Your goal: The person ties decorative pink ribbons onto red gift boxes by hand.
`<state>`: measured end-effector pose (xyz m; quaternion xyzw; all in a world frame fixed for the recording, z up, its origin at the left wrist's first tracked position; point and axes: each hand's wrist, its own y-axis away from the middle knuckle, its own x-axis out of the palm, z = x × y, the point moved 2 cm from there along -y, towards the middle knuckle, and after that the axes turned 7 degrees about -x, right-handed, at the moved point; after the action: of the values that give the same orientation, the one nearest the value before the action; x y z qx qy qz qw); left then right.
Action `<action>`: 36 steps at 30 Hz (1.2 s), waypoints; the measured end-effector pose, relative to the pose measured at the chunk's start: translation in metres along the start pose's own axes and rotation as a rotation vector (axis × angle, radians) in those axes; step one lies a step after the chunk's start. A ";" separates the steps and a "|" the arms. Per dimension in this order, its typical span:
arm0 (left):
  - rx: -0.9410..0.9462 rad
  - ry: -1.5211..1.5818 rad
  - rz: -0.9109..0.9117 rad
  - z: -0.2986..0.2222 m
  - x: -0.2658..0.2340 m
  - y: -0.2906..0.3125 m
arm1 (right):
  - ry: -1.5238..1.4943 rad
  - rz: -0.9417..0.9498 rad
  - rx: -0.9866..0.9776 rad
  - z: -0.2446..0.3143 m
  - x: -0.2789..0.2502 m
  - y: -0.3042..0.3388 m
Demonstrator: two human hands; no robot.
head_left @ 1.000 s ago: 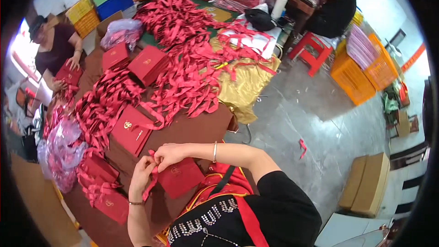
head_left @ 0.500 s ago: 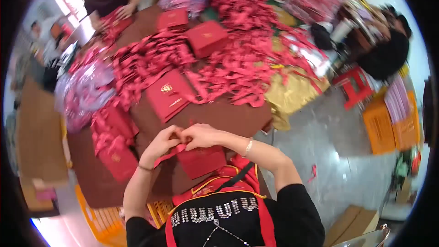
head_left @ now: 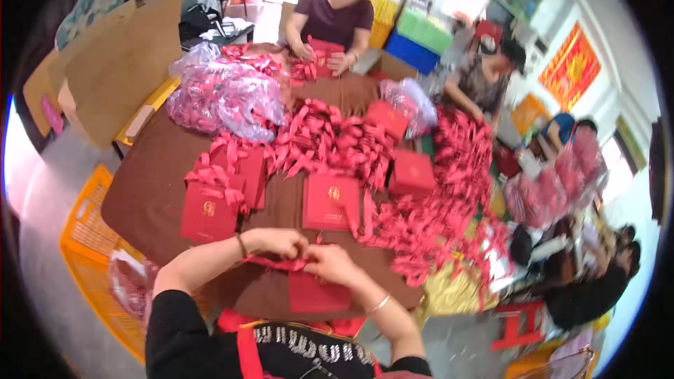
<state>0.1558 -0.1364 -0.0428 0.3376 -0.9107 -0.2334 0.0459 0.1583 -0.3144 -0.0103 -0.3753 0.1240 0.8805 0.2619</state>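
Both of my hands meet over the near edge of a brown table (head_left: pixel 151 189). My left hand (head_left: pixel 279 242) and my right hand (head_left: pixel 330 264) pinch a red ribbon (head_left: pixel 275 263) stretched between them. A flat red box (head_left: pixel 317 293) lies just under my right hand at the table edge. A red box with a gold emblem (head_left: pixel 330 201) lies just beyond my hands. To the left sits another red box tied with a ribbon bow (head_left: pixel 208 208).
Heaps of red ribbons (head_left: pixel 421 221) cover the table's middle and right. Clear bags of ribbons (head_left: pixel 225 98) lie at the far left. A person in a dark red shirt (head_left: pixel 330 17) works across the table; others sit at the right. An orange crate (head_left: pixel 88 253) stands at my left.
The view has swung round, so the table now lies ahead and the person opposite is at the top. My hands stay together on the ribbon above the flat red box.
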 end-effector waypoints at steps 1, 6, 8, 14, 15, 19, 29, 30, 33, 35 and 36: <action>-0.008 -0.081 0.034 0.012 -0.002 -0.008 | 0.062 0.001 -0.039 -0.002 0.003 -0.002; -0.010 -0.149 0.209 0.020 -0.010 -0.017 | 0.106 -0.034 -0.199 -0.002 0.006 -0.003; 0.042 -0.172 0.175 0.019 -0.012 -0.018 | -0.094 -0.007 -0.088 0.001 -0.002 -0.002; 0.360 -0.248 -0.039 0.019 -0.007 -0.028 | -0.409 0.069 0.098 -0.009 -0.018 -0.001; 0.317 -0.166 -0.046 0.014 -0.003 -0.026 | -0.294 0.003 -0.039 -0.012 -0.020 0.001; 0.234 -0.042 -0.098 0.013 0.002 -0.027 | -0.183 0.014 -0.050 -0.018 -0.017 0.005; 0.163 -0.023 -0.210 0.007 -0.006 -0.052 | -0.186 -0.155 -0.230 -0.032 -0.027 0.005; 0.169 -0.085 -0.221 0.006 -0.006 -0.051 | -0.168 -0.162 -0.226 -0.034 -0.025 0.005; 0.118 0.001 -0.275 0.000 0.003 -0.051 | -0.131 -0.293 -0.253 -0.041 -0.023 0.006; 0.039 0.070 -0.219 -0.007 0.011 -0.047 | -0.168 -0.182 -0.105 -0.043 -0.022 0.013; -0.036 0.130 -0.166 -0.005 0.016 -0.046 | -0.127 -0.138 -0.044 -0.041 -0.019 0.020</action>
<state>0.1716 -0.1789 -0.0601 0.4253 -0.8705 -0.2304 0.0916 0.1828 -0.3548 -0.0246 -0.3322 0.0615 0.8849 0.3206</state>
